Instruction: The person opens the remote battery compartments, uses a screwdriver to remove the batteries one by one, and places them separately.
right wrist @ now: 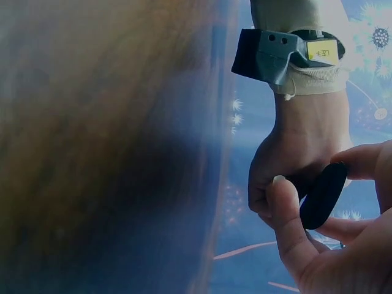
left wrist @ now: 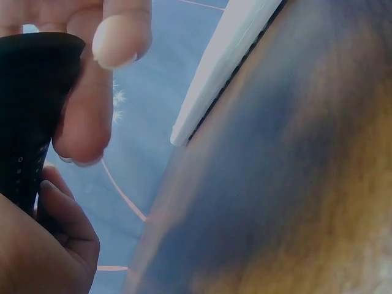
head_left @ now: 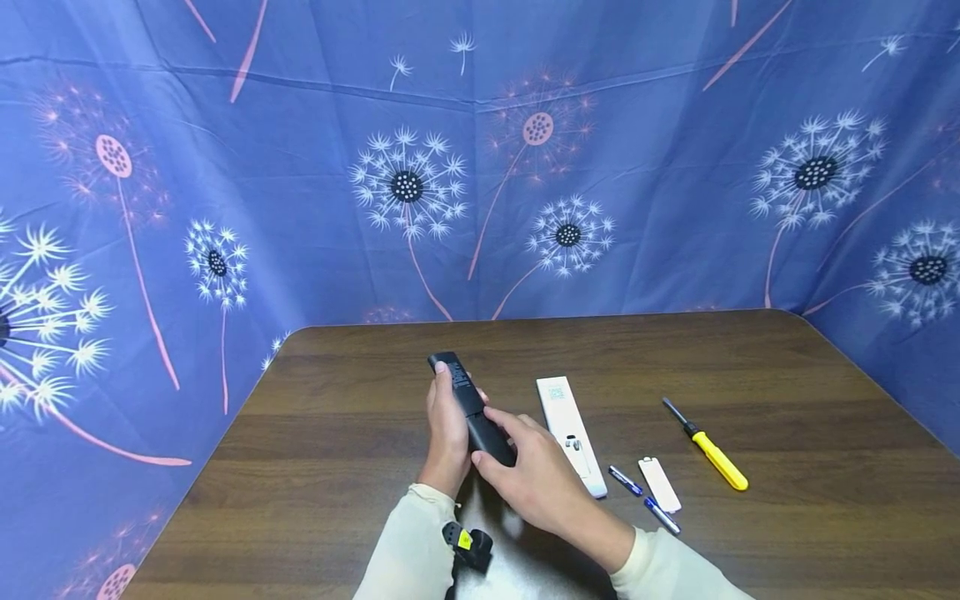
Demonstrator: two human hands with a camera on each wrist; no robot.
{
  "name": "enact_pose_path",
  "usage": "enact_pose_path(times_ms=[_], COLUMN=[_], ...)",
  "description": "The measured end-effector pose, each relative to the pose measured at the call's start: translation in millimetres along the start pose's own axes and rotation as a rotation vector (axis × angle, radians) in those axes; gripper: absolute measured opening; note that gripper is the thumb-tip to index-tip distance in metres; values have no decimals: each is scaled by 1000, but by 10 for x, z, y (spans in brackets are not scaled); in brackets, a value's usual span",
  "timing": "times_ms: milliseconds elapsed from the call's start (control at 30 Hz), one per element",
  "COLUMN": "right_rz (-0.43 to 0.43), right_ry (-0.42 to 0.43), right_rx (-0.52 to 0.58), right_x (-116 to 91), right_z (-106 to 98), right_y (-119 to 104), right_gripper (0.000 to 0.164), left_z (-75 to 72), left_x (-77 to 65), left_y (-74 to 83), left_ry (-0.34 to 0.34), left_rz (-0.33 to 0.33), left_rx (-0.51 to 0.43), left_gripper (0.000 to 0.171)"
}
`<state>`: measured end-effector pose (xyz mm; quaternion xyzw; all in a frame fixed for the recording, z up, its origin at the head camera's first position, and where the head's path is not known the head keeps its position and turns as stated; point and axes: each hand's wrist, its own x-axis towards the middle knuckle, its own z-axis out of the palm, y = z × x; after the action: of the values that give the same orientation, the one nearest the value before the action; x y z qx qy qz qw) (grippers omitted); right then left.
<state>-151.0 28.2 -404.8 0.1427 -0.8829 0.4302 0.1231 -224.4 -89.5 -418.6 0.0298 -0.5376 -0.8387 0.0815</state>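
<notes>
A black remote control (head_left: 463, 390) is held above the table, its back with small print turned up and a seam across its middle. My left hand (head_left: 447, 437) grips its far half, thumb along the printed side. My right hand (head_left: 536, 479) holds the near half between thumb and fingers. In the right wrist view the remote's rounded end (right wrist: 324, 196) shows between the right thumb and fingers. The buttons on its front (left wrist: 27, 168) appear in the left wrist view. Right of the hands lies a white remote control (head_left: 562, 417), back up, its battery compartment uncovered.
Two blue-and-white batteries (head_left: 626, 481) (head_left: 662, 516) lie beside a loose white battery cover (head_left: 660, 485). Farther right is a screwdriver (head_left: 718, 460) with a yellow handle. The brown wooden table (head_left: 322, 450) meets a blue dandelion-print cloth (head_left: 315, 208) behind it.
</notes>
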Motion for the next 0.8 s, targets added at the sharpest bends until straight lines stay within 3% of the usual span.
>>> enact_pose_path(times_ms=[567, 800], right_rz=[14, 35], right_ry=[-71, -56], right_rx=[50, 45], right_x=[35, 23], right_z=[-93, -92], right_y=[19, 36], right_gripper=[49, 49], left_z=[-10, -3], left_x=[-15, -12], left_y=[15, 2], left_ry=[-11, -1], left_rz=[13, 18], left_rx=[75, 69], left_gripper=[54, 52])
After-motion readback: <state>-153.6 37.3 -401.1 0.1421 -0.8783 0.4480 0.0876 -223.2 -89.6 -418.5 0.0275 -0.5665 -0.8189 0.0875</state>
